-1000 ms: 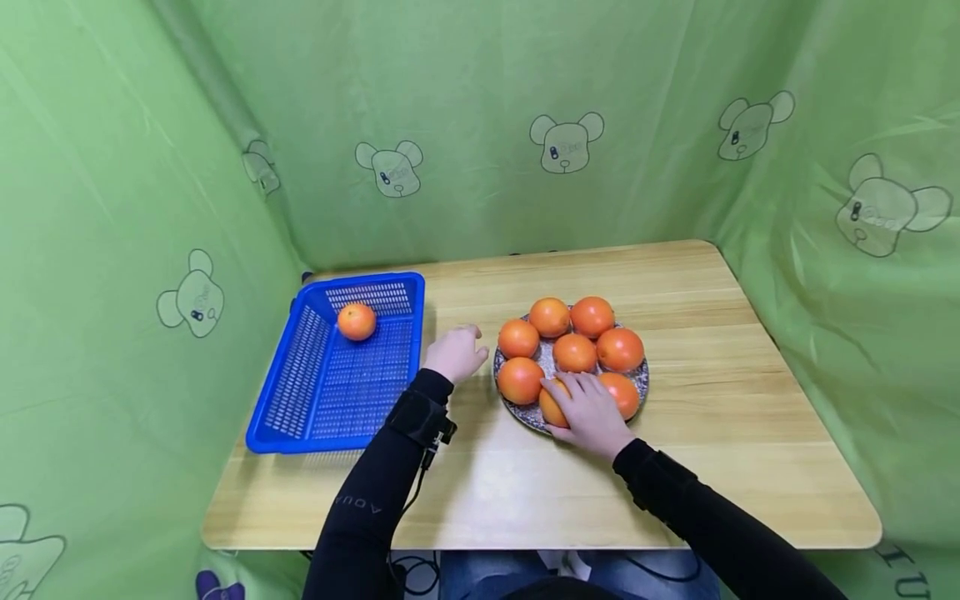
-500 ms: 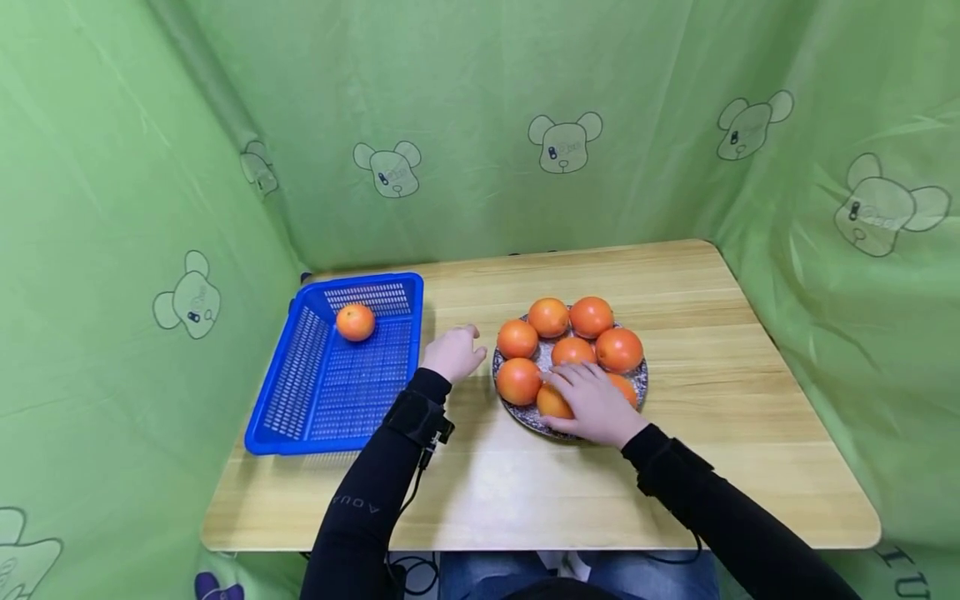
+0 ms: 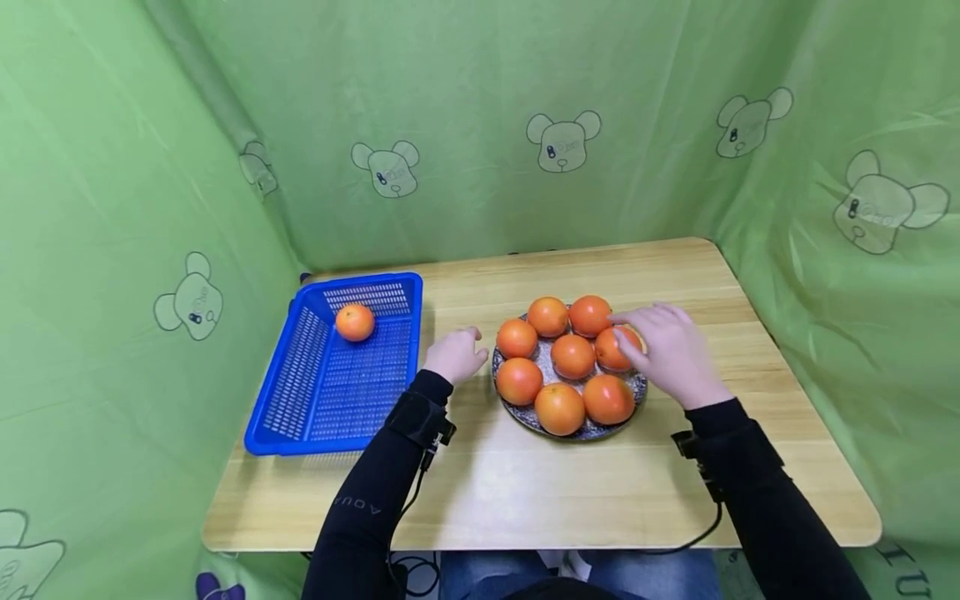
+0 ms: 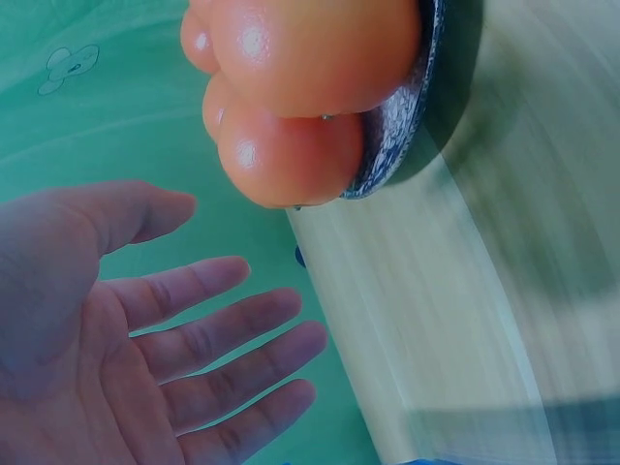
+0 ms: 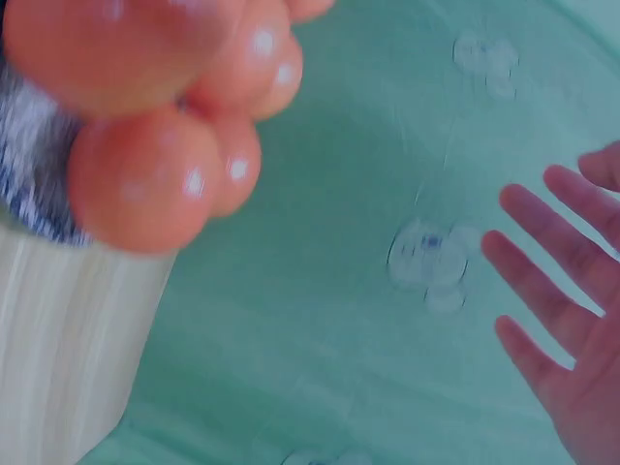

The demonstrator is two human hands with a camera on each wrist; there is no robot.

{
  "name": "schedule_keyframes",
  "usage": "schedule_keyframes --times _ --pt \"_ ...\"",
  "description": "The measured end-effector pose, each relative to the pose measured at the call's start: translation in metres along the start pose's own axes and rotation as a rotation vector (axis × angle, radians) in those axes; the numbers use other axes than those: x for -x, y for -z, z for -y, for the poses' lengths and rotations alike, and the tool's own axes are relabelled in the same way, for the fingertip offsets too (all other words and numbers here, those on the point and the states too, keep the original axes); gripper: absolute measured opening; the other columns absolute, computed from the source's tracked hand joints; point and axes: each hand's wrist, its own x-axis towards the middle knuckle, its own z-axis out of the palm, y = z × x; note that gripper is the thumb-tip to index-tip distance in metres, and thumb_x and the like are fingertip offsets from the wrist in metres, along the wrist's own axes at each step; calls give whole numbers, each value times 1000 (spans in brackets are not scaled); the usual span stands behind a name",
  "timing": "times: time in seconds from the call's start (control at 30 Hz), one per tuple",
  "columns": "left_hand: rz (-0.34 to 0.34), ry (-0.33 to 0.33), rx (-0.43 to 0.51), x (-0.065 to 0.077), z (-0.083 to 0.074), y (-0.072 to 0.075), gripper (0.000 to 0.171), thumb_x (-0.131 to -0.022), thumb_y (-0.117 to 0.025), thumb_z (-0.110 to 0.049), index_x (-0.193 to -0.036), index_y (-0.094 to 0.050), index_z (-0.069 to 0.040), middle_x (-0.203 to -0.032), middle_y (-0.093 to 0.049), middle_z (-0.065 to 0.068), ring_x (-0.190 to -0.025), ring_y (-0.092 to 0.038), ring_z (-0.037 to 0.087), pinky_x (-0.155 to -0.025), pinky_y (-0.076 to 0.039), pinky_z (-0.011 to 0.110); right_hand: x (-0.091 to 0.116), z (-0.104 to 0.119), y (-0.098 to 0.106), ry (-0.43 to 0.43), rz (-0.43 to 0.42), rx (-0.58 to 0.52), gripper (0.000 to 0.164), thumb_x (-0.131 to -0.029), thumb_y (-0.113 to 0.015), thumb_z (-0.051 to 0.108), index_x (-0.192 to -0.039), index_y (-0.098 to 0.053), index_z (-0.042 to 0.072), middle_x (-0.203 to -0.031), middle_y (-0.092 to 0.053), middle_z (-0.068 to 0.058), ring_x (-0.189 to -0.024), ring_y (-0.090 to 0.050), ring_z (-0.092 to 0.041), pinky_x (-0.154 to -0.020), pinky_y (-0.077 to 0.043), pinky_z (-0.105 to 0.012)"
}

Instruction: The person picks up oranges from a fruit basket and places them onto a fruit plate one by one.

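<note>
Several round orange fruits, which look like oranges or grapefruits (image 3: 572, 357), sit on a dark patterned plate (image 3: 525, 414) right of the table's middle. My right hand (image 3: 675, 350) hovers over the plate's right rim, its fingers spread and holding nothing; in the head view it partly covers the rightmost fruit (image 3: 617, 350). Between the plate and a blue basket (image 3: 258, 433), my left hand (image 3: 454, 357) stays raised. The left wrist view shows its fingers (image 4: 223, 334) extended with nothing in them. One more orange fruit (image 3: 355, 322) lies in the basket, towards its back.
The wooden table (image 3: 480, 500) has rounded corners, with its near edge at the person's lap. Green curtains (image 3: 465, 75) with printed mouse faces enclose its back and sides. A thin cable (image 3: 693, 540) hangs from the right wrist mount.
My right hand has moved from the near fruits on the plate to the right and away from me, carrying nothing. The two near fruits now show fully. The left hand stays in place.
</note>
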Motion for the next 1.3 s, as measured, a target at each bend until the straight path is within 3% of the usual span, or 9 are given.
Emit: schedule_keyframes --times 0.1,0.23,0.33,0.5,0.63,0.83,1.0,1.13,1.3 --pt "1 1 -7 1 1 -1 40 -94 -57 -33 -127 -59 -11 -124 -66 12 -105 -66 30 -77 -55 48 4 -12 2 -55 -58 12 19 -86 -65 18 -99 -71 5 -92 -72 -14 -90 -66 -35 -92 -45 -52" --pt "-4 0 -10 2 3 -3 40 -94 -56 -34 -127 -59 -10 -124 -66 11 -105 -66 30 -77 -55 48 13 -29 -2 -160 -9 16 16 -87 -66 16 -98 -71 5 -95 -72 -14 -94 -66 -36 -90 -46 -52" --pt "-2 2 -12 4 4 -4 41 -94 -56 -34 -128 -58 -10 -125 -65 11 -107 -65 29 -78 -55 49 20 -43 -10 -256 92 13 16 -89 -65 17 -99 -71 6 -98 -73 -14 -93 -66 -36 -85 -48 -51" --pt "14 -3 -21 4 7 -3 42 -95 -55 -34 -129 -57 -10 -125 -65 12 -108 -65 30 -78 -55 48 31 -65 -24 -387 352 -23 23 -94 -59 23 -106 -69 6 -98 -72 -14 -86 -68 -34 -70 -51 -47" --pt "9 13 -15 6 18 9 43 -95 -54 -33 -130 -57 -9 -125 -65 13 -105 -66 32 -80 -55 48 29 -78 -43 -417 505 -72 27 -95 -57 26 -110 -66 5 -97 -72 -15 -87 -67 -34 -70 -51 -48" --pt "-122 53 4 -1 44 44 34 -93 -54 -29 -122 -62 -13 -104 -71 7 -91 -67 26 -75 -54 45 29 -87 -62 -423 581 -130 30 -96 -56 28 -110 -64 3 -98 -71 -17 -89 -66 -35 -71 -52 -49" --pt "-272 124 46 -16 73 63 28 -91 -51 -23 -112 -66 -13 -98 -71 7 -84 -66 27 -70 -53 45 51 -95 -54 -418 620 -150 34 -97 -55 29 -111 -62 -1 -95 -70 -18 -87 -66 -35 -74 -51 -49" --pt "-302 265 83 -30 105 51 36 -92 -53 -22 -123 -57 -6 -114 -66 16 -99 -65 34 -81 -53 49 77 -104 -41 -431 622 -150 35 -97 -54 29 -111 -62 -2 -94 -70 -19 -86 -66 -37 -72 -51 -51" --pt "-128 442 62 -43 139 15 57 -92 -55 -25 -143 -40 -5 -145 -45 17 -128 -49 39 -99 -44 57 108 -108 -29 -485 632 -150 37 -98 -52 31 -111 -63 -1 -96 -70 -19 -88 -66 -38 -71 -51 -52"
